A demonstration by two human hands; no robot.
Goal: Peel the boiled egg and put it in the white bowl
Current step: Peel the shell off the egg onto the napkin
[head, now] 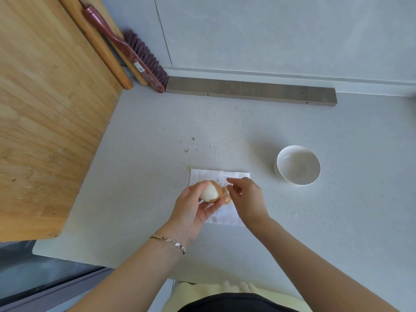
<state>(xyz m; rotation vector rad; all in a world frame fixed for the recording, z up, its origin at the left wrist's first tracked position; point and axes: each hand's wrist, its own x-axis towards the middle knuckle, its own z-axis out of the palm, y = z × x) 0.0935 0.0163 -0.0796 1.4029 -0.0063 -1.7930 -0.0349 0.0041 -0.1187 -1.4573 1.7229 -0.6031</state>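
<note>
My left hand (193, 208) holds a boiled egg (210, 192) above a white paper napkin (225, 216). The egg's left part is bare white; brown shell still covers its right part. A loose strip of brown shell (227, 195) hangs off the egg's right end, and the fingers of my right hand (246, 197) pinch it. The white bowl (298, 165) stands empty on the counter, to the right of the napkin and slightly farther away.
A big wooden cutting board (49, 109) lies at the left. A hand brush (132, 50) and wooden rolling pins (101, 46) lean in the far left corner. A grey wooden bar (249, 91) lies along the back wall. The counter's front edge runs below my forearms.
</note>
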